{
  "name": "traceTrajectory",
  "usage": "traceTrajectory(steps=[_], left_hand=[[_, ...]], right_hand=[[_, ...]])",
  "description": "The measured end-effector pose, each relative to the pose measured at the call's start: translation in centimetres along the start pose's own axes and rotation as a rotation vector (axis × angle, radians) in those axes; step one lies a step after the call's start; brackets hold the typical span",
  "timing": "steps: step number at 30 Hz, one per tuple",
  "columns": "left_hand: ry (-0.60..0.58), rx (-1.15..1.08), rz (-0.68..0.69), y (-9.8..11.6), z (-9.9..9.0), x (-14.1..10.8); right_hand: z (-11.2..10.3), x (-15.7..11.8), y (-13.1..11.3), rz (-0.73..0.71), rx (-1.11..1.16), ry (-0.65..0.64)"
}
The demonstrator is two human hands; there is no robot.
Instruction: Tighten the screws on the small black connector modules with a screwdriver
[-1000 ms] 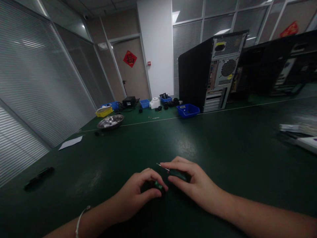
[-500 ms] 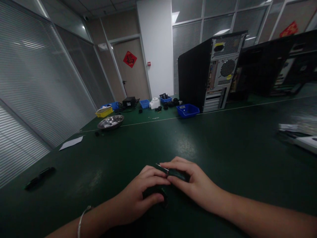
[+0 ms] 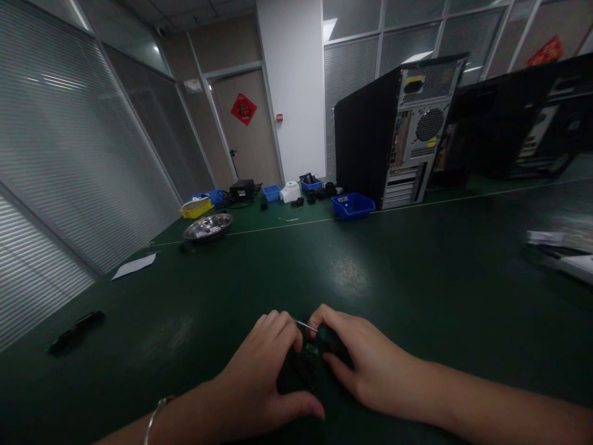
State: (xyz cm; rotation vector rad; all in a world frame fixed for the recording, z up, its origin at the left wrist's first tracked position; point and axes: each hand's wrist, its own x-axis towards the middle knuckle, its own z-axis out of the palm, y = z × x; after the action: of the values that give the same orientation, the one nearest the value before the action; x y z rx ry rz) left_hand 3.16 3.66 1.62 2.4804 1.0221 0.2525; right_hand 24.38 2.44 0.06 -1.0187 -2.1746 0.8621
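My right hand [image 3: 377, 361] is closed round the dark handle of a screwdriver [image 3: 306, 326]. Its thin metal shaft points left, towards the fingertips of my left hand [image 3: 264, 371]. Between the hands, low over the green table, is a small dark object with a green part [image 3: 311, 350]; its kind is too dark to make out. My left hand arches over this object, fingers curled on its far side and thumb stretched out on the near side. The palm hides part of it.
A dark green and black item [image 3: 74, 334] lies at the left on the table [image 3: 398, 272], with white paper [image 3: 134, 266] beyond it. Farther back are a metal bowl [image 3: 208, 227], a blue bin [image 3: 353, 206] and a black computer case [image 3: 365, 136]. A blurred white item [image 3: 567, 259] lies right.
My left thumb has moved away from the fingers, which are now more curled. My right hand has shifted slightly and its fingers have drawn in round the screwdriver handle.
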Motion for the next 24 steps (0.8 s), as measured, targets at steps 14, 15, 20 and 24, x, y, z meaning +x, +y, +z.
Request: traceTrajectory(steps=[14, 15, 20, 24], left_hand=[[0.067, -0.297, 0.009, -0.1, -0.7, 0.0], [0.071, -0.365, 0.011, -0.3, -0.6, 0.1], [0.092, -0.798, 0.013, -1.4, 0.4, 0.3], [0.067, -0.974, -0.014, -1.7, 0.9, 0.5]], right_hand=[[0.2, 0.0, 0.6, 0.015, -0.063, -0.013], [0.2, 0.0, 0.6, 0.015, -0.050, -0.010], [0.3, 0.1, 0.6, 0.044, 0.064, 0.106], [0.2, 0.4, 0.5, 0.061, 0.240, 0.271]])
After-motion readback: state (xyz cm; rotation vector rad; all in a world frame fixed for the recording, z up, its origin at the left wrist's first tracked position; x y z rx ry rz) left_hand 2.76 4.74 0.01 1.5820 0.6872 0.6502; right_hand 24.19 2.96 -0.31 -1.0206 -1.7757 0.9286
